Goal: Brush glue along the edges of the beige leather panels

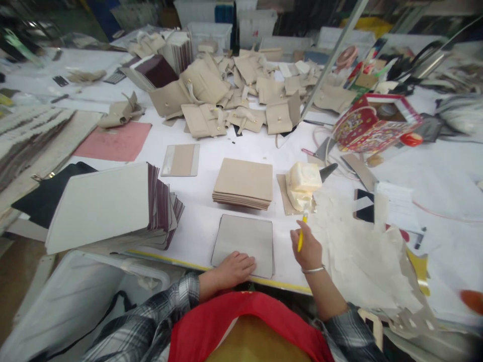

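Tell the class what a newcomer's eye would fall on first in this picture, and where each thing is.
Probably the red patterned box first, standing at the right beyond the hands, and the jumble of tan pieces across the far middle of the table. Nearer, the bright yellow-handled tool stands out in the right hand, its tip by a cream-coloured object.

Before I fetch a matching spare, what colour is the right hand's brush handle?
The brush handle is yellow; head view.
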`<state>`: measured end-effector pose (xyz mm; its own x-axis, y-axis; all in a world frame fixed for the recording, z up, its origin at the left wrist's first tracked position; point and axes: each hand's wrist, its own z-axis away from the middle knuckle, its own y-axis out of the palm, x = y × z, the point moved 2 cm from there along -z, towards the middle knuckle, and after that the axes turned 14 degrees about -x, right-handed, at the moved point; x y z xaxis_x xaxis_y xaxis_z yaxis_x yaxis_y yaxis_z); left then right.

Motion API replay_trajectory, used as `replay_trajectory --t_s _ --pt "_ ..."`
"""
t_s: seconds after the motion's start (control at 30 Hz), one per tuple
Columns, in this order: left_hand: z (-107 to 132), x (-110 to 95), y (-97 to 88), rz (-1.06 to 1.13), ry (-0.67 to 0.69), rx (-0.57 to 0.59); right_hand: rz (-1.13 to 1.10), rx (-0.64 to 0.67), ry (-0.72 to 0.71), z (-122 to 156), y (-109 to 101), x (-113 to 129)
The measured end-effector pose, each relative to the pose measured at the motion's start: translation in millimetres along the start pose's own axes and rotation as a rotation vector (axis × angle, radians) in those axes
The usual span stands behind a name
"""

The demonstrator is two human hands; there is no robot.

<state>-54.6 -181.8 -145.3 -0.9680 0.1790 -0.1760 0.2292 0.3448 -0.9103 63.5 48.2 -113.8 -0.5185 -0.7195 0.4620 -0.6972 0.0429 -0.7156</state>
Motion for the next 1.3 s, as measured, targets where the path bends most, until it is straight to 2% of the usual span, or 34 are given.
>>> replay_trajectory --t_s 0.07,0.13,0.23,0.33,0.4,0.43,0.5,0.6,0.67,0.73,0.9,1.0,1.07,1.17,1.23,1.3 --pt "-20.3 19.6 -9.9 -0.025 -0.001 -0.106 -0.208 -0.067 0.129 -47.9 -15.1 24.7" --pt "-46.8 47.8 -19.4 -0.103 -0.060 -0.183 -0.474 0.016 0.203 -92.9 -11.6 64.8" --pt "-84.6 92.8 -28.3 -0.225 -0.204 -0.206 -0.721 0.351 0.217 -139.0 30.5 132.8" --pt "-106.0 122.2 -28.7 -0.263 -0.338 -0.144 -0.761 0.638 0.285 -160.1 92.6 173.6" --pt "-110.6 129.4 -26.7 -0.257 -0.379 -0.101 -0.727 0.738 0.330 -171.3 129.3 180.0" --pt "-111.0 130.4 -25.9 -0.254 -0.385 -0.091 -0.709 0.742 0.350 -178.4 144.0 178.6" --pt "-110.1 129.9 -25.4 -0.255 -0.382 -0.087 -0.682 0.679 0.391 -195.1 165.2 171.5" --pt "-108.8 129.5 -26.8 -0.260 -0.371 -0.084 -0.650 0.504 0.452 -218.4 178.3 158.4" --pt "-109.5 131.0 -28.3 -0.247 -0.359 -0.081 -0.625 0.424 0.476 -226.6 175.9 147.5" --pt "-111.1 133.3 -30.1 -0.225 -0.360 -0.089 -0.591 0.375 0.488 -228.9 164.3 130.2" --pt "-120.9 140.1 -35.4 -0.218 -0.396 -0.112 -0.449 0.239 0.473 -226.9 105.9 65.0" --pt "-131.4 144.6 -39.2 -0.251 -0.402 -0.091 -0.390 0.152 0.391 -222.9 77.3 42.5" --pt "-138.2 147.1 -41.2 -0.272 -0.394 -0.067 -0.360 0.147 0.243 -212.0 67.0 41.5" --pt "-144.1 148.6 -42.5 -0.295 -0.378 -0.048 -0.180 0.267 -0.206 -173.4 51.7 52.6" --pt "-144.2 147.3 -42.1 -0.308 -0.377 -0.049 -0.031 0.355 -0.469 -137.8 32.6 59.6" --pt "-142.3 143.9 -40.9 -0.313 -0.381 -0.052 0.005 0.385 -0.569 -109.4 7.5 65.1"
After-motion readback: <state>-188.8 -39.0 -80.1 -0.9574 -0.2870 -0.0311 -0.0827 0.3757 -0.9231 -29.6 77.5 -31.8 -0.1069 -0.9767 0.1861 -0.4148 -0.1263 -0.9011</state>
